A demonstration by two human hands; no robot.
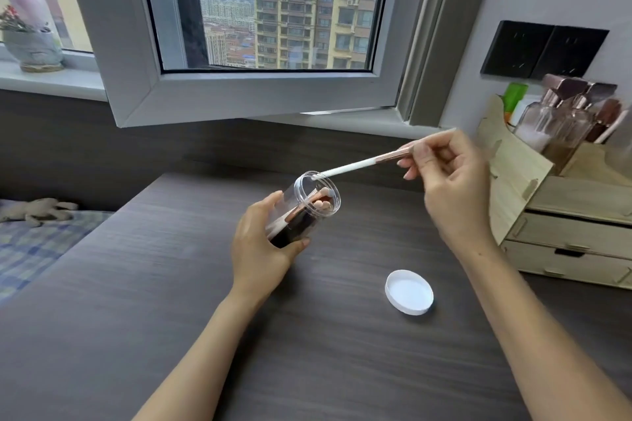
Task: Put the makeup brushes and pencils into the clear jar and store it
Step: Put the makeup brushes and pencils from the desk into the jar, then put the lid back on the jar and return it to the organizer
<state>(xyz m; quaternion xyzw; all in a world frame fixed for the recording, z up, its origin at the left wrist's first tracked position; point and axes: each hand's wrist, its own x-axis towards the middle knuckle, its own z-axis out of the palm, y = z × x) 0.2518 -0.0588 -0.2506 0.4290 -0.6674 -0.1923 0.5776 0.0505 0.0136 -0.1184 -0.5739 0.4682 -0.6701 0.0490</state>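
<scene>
Legible text, labels, brands, numbers, signs: none. No printing can be read on any surface in the head view; any markings that may exist are too small or too blurred to make out.

brush (355, 166) head hidden inside right hand (451, 181). jar (301, 212) base covered by left hand (263, 243). far-right bottles (561, 116) blurred, organizer (564, 215) cut by right edge.

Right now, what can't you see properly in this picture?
Head view only:
- Brush bristles: hidden inside the right hand.
- Jar bottom: covered by the left hand.
- How many brushes are inside: they overlap, too dark.
- Wooden organizer: cut off by the right edge.
</scene>
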